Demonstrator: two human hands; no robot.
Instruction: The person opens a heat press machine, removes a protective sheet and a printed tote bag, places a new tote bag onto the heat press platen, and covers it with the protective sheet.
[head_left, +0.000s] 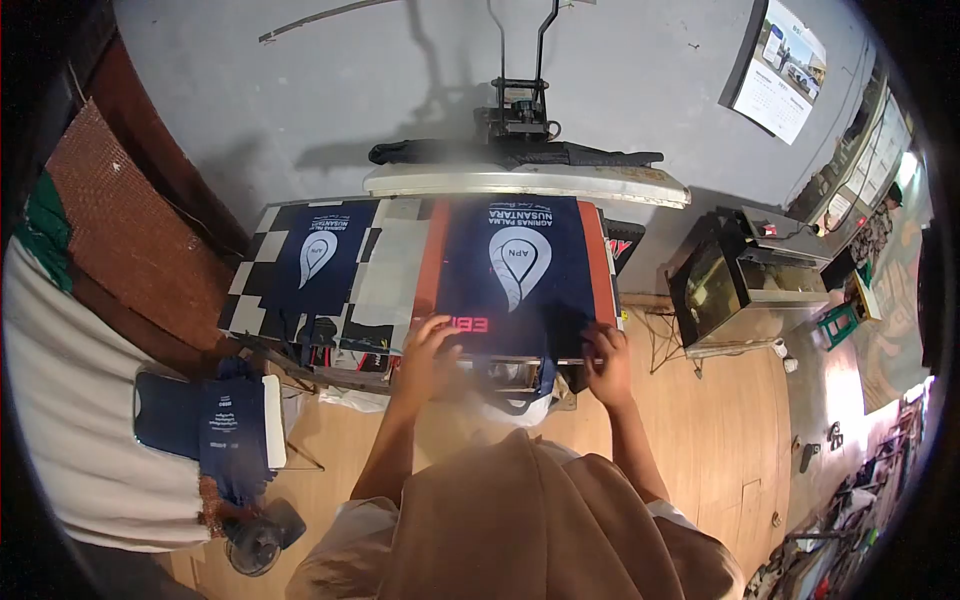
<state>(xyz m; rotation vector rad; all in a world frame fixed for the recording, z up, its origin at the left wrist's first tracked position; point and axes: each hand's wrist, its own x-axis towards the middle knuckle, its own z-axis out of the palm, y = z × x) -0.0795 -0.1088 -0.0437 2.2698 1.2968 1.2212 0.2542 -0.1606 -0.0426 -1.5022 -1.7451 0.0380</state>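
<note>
A navy fabric bag [470, 265] with a white leaf-shaped print and upside-down lettering lies flat on the worktable. My left hand [428, 348] rests by its lower left corner, fingers apart, beside red lettering [470, 325]. At the lower right corner is my right hand [607, 360], its fingers bent but apart; whether they touch the cloth is hard to see. A dark strap [546, 378] hangs over the near edge between the hands. A second navy bag [316, 255] with the same print lies to the left on the checkered surface [243, 280].
Behind the table stands a heat press [520, 182] with a pale plate and black frame. More navy bags [232, 430] are draped over a low stand at left. A fan-like dark object [255, 545] is on the floor. A metal cabinet [705, 280] stands at right.
</note>
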